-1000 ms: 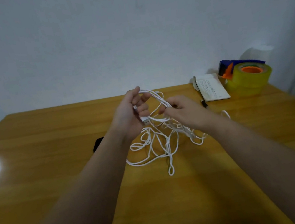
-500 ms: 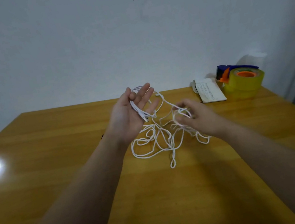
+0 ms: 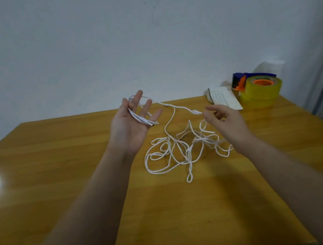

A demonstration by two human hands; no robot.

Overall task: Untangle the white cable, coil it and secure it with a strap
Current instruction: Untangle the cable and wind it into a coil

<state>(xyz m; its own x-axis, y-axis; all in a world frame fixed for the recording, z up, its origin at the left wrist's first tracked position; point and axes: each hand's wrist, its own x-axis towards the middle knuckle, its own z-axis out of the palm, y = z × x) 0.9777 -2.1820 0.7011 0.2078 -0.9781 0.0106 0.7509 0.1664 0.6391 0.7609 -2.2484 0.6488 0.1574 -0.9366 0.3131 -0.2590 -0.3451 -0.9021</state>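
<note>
The thin white cable point(image 3: 188, 156) looks light, limp and a little slippery, so it is likely to sag and re-knot unless kept gently taut. Its plug end lies loose across the upturned left hand point(image 3: 129, 127), whose fingers are spread straight and clamp nothing. One strand runs from there to the right hand point(image 3: 226, 122), pinched between thumb and forefinger. Below that pinch, tangled loops rest on the glossy yellow wooden table point(image 3: 56, 161). The best hold is probably near the plug. Beyond the pinch sit a yellow tape roll in a blue dispenser point(image 3: 260, 91) and a white booklet point(image 3: 225, 99).
</note>
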